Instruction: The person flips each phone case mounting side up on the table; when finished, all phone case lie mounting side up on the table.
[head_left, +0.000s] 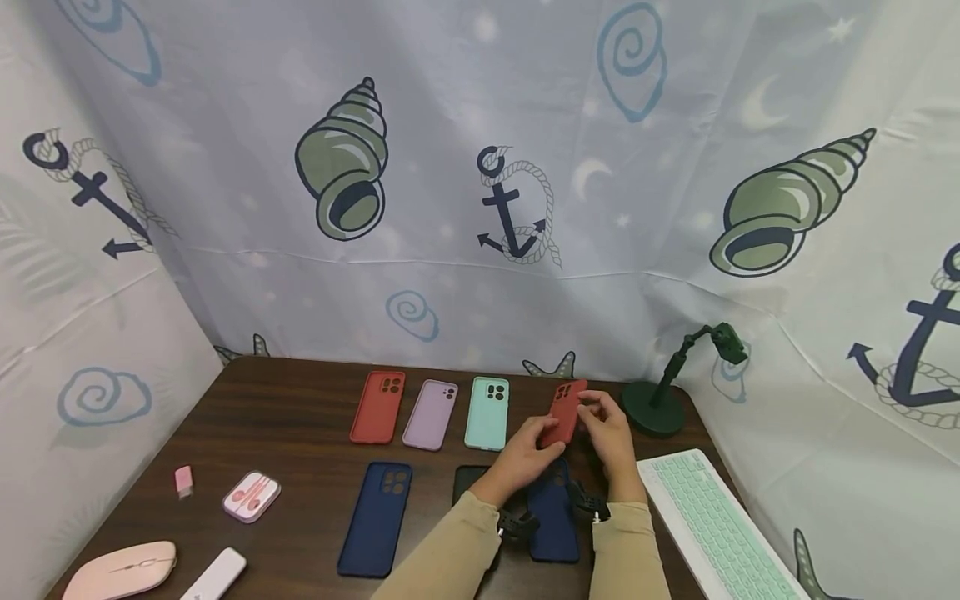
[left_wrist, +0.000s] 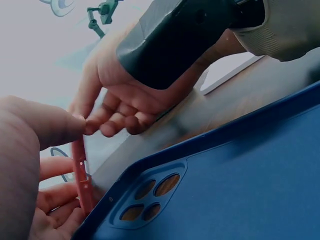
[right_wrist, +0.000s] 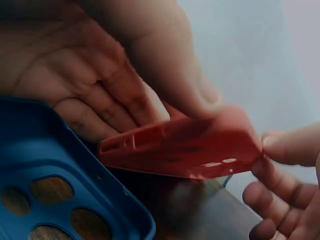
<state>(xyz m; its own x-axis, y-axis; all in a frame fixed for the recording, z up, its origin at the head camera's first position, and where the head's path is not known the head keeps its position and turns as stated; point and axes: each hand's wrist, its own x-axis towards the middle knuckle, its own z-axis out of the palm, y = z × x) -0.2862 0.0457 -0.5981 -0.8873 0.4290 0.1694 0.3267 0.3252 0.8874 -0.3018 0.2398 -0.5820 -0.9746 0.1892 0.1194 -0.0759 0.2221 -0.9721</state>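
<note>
A red phone case (head_left: 564, 412) is held up off the table at the back right, between both hands. My left hand (head_left: 525, 456) grips its lower left part, with the thumb on one face and fingers behind in the right wrist view. The thumb and fingertips of my right hand (head_left: 609, 429) pinch its right edge near the camera cutout. In the left wrist view the red case (left_wrist: 82, 182) appears edge-on. Below my wrists lie a blue phone case (head_left: 555, 521) and a dark case (head_left: 468, 478), partly hidden by my left arm.
Red (head_left: 377, 408), purple (head_left: 430, 415) and mint (head_left: 487, 414) phone cases lie at the back, another blue case (head_left: 375, 518) nearer. A green lamp (head_left: 654, 408) and keyboard (head_left: 716, 521) stand right. Left are a mouse (head_left: 120, 570), earphone box (head_left: 252, 497), pink USB stick (head_left: 183, 481) and white stick-shaped item (head_left: 215, 575).
</note>
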